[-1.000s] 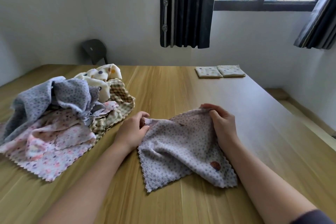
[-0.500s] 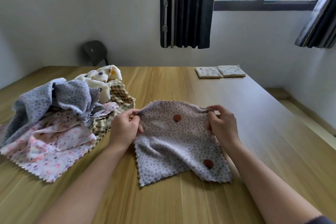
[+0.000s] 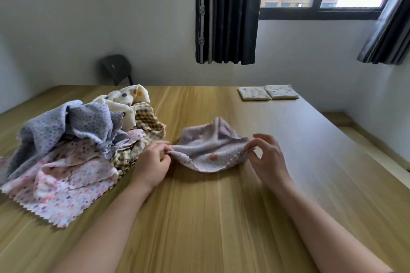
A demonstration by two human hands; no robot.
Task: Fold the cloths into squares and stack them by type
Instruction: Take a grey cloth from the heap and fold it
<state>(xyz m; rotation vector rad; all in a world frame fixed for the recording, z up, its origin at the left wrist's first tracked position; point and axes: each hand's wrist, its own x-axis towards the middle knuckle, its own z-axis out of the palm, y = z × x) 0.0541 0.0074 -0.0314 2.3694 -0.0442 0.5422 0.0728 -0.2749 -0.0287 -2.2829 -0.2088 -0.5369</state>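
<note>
A lilac dotted cloth (image 3: 208, 146) with a red spot hangs slack between my two hands, just above the wooden table (image 3: 221, 217), its far edge flung up and blurred. My left hand (image 3: 153, 162) pinches the cloth's left corner. The right corner is pinched between thumb and forefinger of my right hand (image 3: 267, 158), whose other fingers are spread. A heap of unfolded cloths (image 3: 66, 146) lies at the left: grey dotted, pink floral, brown checked, cream dotted. Two folded cream squares (image 3: 268, 92) lie side by side at the table's far right.
A dark chair (image 3: 116, 68) stands behind the table's far edge. The table's right edge drops to the floor beside the wall. Dark curtains hang at the window behind.
The cloth was held up spread by its top corners. It has been flipped away from me and now sags low between my hands, which have moved wider apart.
</note>
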